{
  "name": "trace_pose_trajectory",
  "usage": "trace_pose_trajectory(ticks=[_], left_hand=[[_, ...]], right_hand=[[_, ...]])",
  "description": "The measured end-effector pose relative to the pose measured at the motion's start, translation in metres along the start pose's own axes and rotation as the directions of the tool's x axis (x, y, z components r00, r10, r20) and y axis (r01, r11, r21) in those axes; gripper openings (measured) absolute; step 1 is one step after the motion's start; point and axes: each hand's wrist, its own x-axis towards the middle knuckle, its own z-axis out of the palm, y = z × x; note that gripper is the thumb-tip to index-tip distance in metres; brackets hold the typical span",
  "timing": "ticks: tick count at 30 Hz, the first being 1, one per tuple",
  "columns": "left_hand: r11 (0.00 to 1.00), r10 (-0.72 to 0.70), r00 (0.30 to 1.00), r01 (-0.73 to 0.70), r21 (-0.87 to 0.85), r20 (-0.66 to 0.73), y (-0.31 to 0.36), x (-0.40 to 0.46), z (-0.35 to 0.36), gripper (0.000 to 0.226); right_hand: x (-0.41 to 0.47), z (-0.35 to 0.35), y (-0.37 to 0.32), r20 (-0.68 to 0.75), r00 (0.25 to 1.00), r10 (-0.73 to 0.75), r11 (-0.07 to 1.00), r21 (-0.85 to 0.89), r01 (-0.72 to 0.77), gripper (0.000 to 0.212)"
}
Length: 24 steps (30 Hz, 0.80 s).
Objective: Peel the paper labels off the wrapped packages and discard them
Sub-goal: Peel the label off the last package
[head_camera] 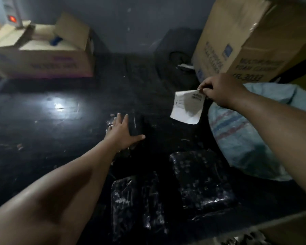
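Note:
My right hand (217,91) pinches the top edge of a white paper label (187,108), which hangs free in the air at the right. My left hand (123,132) lies flat with spread fingers on a black wrapped package (137,126) on the dark floor. Nearer to me lie two more black wrapped packages, one at bottom centre (136,206) and one to its right (201,181). No label shows on any of them.
An open cardboard box (42,55) stands at the far left. A large tilted cardboard box (237,41) is at the upper right, a pale woven sack (242,135) under it. A dark object (177,50) leans on the far wall. A cardboard edge (281,225) lies bottom right.

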Motion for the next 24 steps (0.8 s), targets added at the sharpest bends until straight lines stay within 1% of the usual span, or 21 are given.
trace_pose_trajectory(ticks=[2, 4, 7, 9, 11, 13, 14, 15, 16, 17, 18, 19, 20, 22, 24], left_hand=[[0.996, 0.09, 0.993, -0.091, -0.005, -0.076, 0.04, 0.005, -0.003, 0.11], [0.982, 0.188, 0.974, -0.19, 0.0, -0.123, 0.086, 0.011, -0.003, 0.097], [0.952, 0.306, 0.941, -0.306, 0.023, -0.141, 0.166, 0.014, 0.008, 0.088], [0.93, 0.366, 0.917, -0.364, 0.043, -0.161, 0.222, 0.011, 0.02, 0.084], [0.905, 0.425, 0.891, -0.423, 0.044, -0.157, 0.28, 0.005, 0.039, 0.077], [0.886, 0.463, 0.874, -0.463, 0.033, -0.152, 0.331, 0.001, 0.063, 0.069], [0.882, 0.469, 0.869, -0.47, 0.035, -0.159, 0.353, 0.0, 0.077, 0.066], [0.883, 0.468, 0.869, -0.468, 0.041, -0.163, 0.372, -0.001, 0.091, 0.066], [0.887, 0.461, 0.874, -0.46, 0.042, -0.155, 0.388, -0.001, 0.104, 0.067], [0.897, 0.441, 0.888, -0.44, 0.038, -0.133, 0.402, -0.003, 0.117, 0.07], [0.91, 0.415, 0.904, -0.413, 0.038, -0.105, 0.414, -0.004, 0.129, 0.073], [0.922, 0.386, 0.919, -0.383, 0.045, -0.084, 0.423, -0.006, 0.14, 0.076], [0.932, 0.36, 0.93, -0.356, 0.062, -0.078, 0.43, -0.007, 0.149, 0.079], [0.942, 0.327, 0.94, -0.316, 0.112, -0.093, 0.437, -0.007, 0.163, 0.085], [0.947, 0.31, 0.941, -0.294, 0.132, -0.132, 0.437, -0.003, 0.168, 0.09]], right_hand=[[-0.006, -0.023, 0.027, -0.049, 0.999, 0.011, 0.999, -0.033, -0.013, 0.021], [-0.015, -0.049, 0.057, -0.077, 0.996, 0.038, 0.997, -0.059, -0.043, 0.02], [-0.032, -0.091, 0.112, -0.102, 0.992, 0.079, 0.992, -0.094, -0.088, 0.022], [-0.045, -0.114, 0.149, -0.098, 0.989, 0.114, 0.982, -0.138, -0.127, 0.026], [-0.062, -0.131, 0.189, -0.126, 0.981, 0.148, 0.97, -0.173, -0.169, 0.031], [-0.079, -0.141, 0.223, -0.143, 0.976, 0.165, 0.963, -0.189, -0.191, 0.026], [-0.086, -0.143, 0.236, -0.135, 0.975, 0.178, 0.96, -0.192, -0.202, 0.019], [-0.091, -0.144, 0.249, -0.127, 0.973, 0.195, 0.957, -0.191, -0.217, 0.024], [-0.093, -0.144, 0.262, -0.124, 0.97, 0.212, 0.955, -0.185, -0.232, 0.036], [-0.096, -0.142, 0.273, -0.108, 0.97, 0.216, 0.956, -0.179, -0.233, 0.041], [-0.099, -0.141, 0.281, -0.09, 0.972, 0.216, 0.957, -0.176, -0.229, 0.037], [-0.099, -0.139, 0.288, -0.067, 0.974, 0.214, 0.959, -0.175, -0.223, 0.025], [-0.099, -0.137, 0.297, -0.061, 0.974, 0.219, 0.962, -0.154, -0.226, 0.023], [-0.099, -0.131, 0.306, -0.063, 0.98, 0.191, 0.965, -0.173, -0.199, 0.037], [-0.096, -0.127, 0.313, -0.101, 0.983, 0.153, 0.97, -0.174, -0.169, 0.03]])
